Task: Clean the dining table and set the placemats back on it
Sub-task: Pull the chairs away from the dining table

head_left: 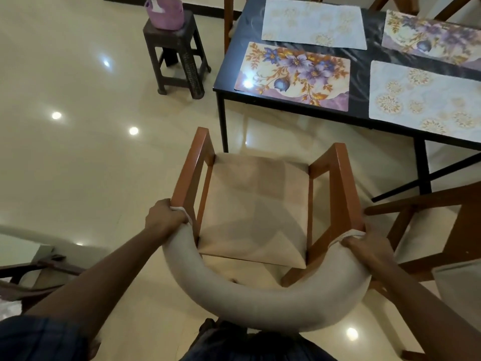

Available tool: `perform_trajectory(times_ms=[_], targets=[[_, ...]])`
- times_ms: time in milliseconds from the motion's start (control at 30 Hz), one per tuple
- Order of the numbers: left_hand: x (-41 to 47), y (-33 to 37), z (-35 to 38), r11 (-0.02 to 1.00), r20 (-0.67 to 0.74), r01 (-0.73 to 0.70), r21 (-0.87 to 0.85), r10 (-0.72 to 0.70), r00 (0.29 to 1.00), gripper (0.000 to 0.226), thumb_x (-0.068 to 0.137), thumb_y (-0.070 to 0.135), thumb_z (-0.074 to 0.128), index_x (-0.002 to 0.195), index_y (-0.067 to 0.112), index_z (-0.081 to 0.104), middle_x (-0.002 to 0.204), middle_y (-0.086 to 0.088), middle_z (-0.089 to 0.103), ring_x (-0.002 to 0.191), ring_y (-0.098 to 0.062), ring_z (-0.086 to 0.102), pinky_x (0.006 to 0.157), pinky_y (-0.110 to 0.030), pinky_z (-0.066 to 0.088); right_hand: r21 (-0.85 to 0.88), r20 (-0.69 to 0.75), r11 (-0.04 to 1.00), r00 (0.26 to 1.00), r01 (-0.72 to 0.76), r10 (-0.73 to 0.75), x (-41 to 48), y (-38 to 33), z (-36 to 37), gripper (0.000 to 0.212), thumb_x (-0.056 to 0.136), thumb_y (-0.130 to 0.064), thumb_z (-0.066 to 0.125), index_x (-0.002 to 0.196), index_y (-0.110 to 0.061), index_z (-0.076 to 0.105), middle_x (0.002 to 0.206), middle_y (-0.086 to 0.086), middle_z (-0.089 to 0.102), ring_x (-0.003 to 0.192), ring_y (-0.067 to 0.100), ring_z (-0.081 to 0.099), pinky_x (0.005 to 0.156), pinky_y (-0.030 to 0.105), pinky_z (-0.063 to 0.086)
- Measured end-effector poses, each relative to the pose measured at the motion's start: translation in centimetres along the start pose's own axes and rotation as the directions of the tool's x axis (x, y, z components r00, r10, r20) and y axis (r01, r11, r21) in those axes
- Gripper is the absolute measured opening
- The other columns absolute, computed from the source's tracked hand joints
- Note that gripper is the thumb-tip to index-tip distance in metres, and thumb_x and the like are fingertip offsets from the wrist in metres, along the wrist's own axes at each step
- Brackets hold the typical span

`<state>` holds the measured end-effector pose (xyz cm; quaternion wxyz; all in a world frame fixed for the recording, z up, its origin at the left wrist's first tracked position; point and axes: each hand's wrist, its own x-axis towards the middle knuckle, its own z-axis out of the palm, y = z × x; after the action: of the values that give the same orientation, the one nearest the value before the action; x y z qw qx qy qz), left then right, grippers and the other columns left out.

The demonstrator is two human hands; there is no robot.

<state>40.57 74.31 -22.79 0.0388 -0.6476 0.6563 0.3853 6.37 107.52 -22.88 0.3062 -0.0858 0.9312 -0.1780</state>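
Note:
A wooden armchair (256,201) with a beige seat cushion and a curved padded backrest (247,300) stands in front of me, a short way off the dark dining table (359,56). My left hand (166,217) grips the left end of the backrest and my right hand (369,246) grips its right end. Several placemats lie on the table: a purple floral one (294,76) near the corner, a pale patterned one (315,23) behind it, another floral one (429,39) and another pale one (426,97) to the right.
A dark stool (177,53) with a purple basket (164,12) stands on the glossy floor at the left. A second chair (429,230) is close on the right, and more chair parts (39,272) sit at the lower left.

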Motion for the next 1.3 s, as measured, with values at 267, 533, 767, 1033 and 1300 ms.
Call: perform_trajectory(times_ms=[267, 533, 767, 1033, 1300], targets=[[4.3, 3.9, 0.6, 0.996, 0.005, -0.072, 0.045, 0.072, 0.997, 0.048, 0.078, 0.021, 0.081, 0.123, 0.011, 0.069, 0.118, -0.012, 0.073, 0.101, -0.034, 0.069, 0.093, -0.044, 0.059, 0.005, -0.014, 0.998, 0.998, -0.058, 0.058, 1.5, -0.1, -0.4, 0.064, 0.094, -0.033, 0.074, 0.147, -0.012, 0.047, 0.138, 0.018, 0.060, 0.124, 0.042, 0.058, 0.101, 0.053, 0.050], [5.4, 4.4, 0.9, 0.996, 0.001, -0.059, 0.069, 0.059, 0.998, 0.048, 0.076, 0.021, 0.082, 0.121, 0.011, 0.069, 0.113, -0.011, 0.073, 0.093, -0.030, 0.066, 0.088, -0.041, 0.057, -0.005, -0.005, 1.000, 1.000, 0.014, -0.014, 2.0, -0.5, -0.8, 0.092, 0.089, -0.034, 0.078, 0.163, -0.027, 0.023, 0.154, 0.011, 0.050, 0.133, 0.040, 0.055, 0.107, 0.056, 0.049], [5.0, 4.4, 0.8, 0.996, 0.002, -0.070, 0.064, 0.070, 0.998, 0.051, 0.079, 0.020, 0.081, 0.127, 0.008, 0.068, 0.121, -0.014, 0.072, 0.096, -0.031, 0.065, 0.093, -0.044, 0.057, 0.016, 0.018, 1.000, 1.000, -0.026, 0.026, 1.8, -0.3, -0.8, 0.087, 0.091, -0.034, 0.074, 0.162, -0.027, 0.024, 0.147, 0.012, 0.055, 0.127, 0.037, 0.057, 0.105, 0.052, 0.050], [4.7, 4.5, 1.1, 0.996, 0.011, -0.054, 0.064, 0.054, 0.998, 0.051, 0.080, 0.020, 0.079, 0.128, 0.009, 0.067, 0.121, -0.014, 0.071, 0.105, -0.036, 0.067, 0.097, -0.047, 0.057, 0.022, 0.004, 0.999, 0.999, -0.040, 0.039, 1.4, 1.1, -0.4, 0.089, 0.090, -0.039, 0.076, 0.162, -0.021, 0.027, 0.147, 0.015, 0.055, 0.129, 0.038, 0.056, 0.108, 0.053, 0.048], [4.2, 4.5, 1.0, 0.998, 0.013, -0.036, 0.057, 0.035, 0.999, 0.050, 0.079, 0.024, 0.078, 0.126, 0.009, 0.068, 0.121, -0.014, 0.071, 0.106, -0.037, 0.068, 0.097, -0.048, 0.056, 0.066, -0.058, 0.998, 0.998, -0.022, 0.026, 0.1, 0.7, 0.2, 0.078, 0.099, -0.045, 0.064, 0.162, -0.017, 0.026, 0.157, 0.015, 0.046, 0.140, 0.040, 0.048, 0.112, 0.052, 0.041]])
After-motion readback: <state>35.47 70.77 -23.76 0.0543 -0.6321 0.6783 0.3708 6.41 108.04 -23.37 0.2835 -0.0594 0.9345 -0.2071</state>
